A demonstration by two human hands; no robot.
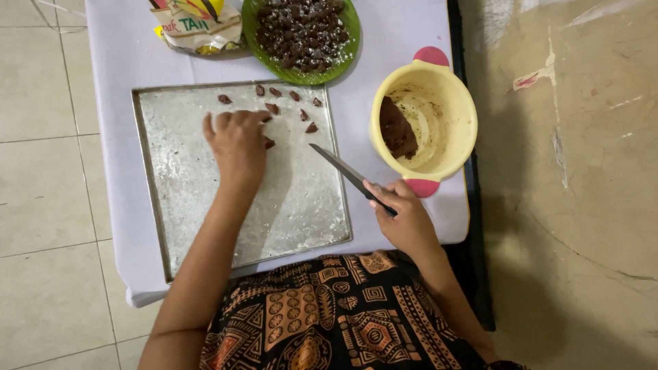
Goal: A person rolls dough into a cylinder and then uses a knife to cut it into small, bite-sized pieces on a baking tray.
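The left hand (236,140) lies palm down on the floured metal tray (205,226), fingers curled together over a bit of brown dough, of which one dark corner peeks out just beside the heel of the hand. Whether the fingers actually pinch that dough I cannot tell from here. The right hand (404,216) is closed around the handle of a knife (343,171) at the near right edge of the counter (116,89); the blade slants up and left over the tray's right side, its tip pointing toward the cut pieces.

Those small dough pieces (288,103) lie scattered along the far edge of the tray, dark brown wedges dusted with flour, just beyond the left hand's fingertips. The tray takes up most of the white-covered counter.

Past the tray, at the far edge, sits a green plate (346,48) heaped with similar brown pieces, and a crumpled bag (199,31) lies just left of it. On the right side of the counter stands a yellow bowl (452,130) with pink handles, a lump of brown dough (397,130) clinging to its inner left wall.
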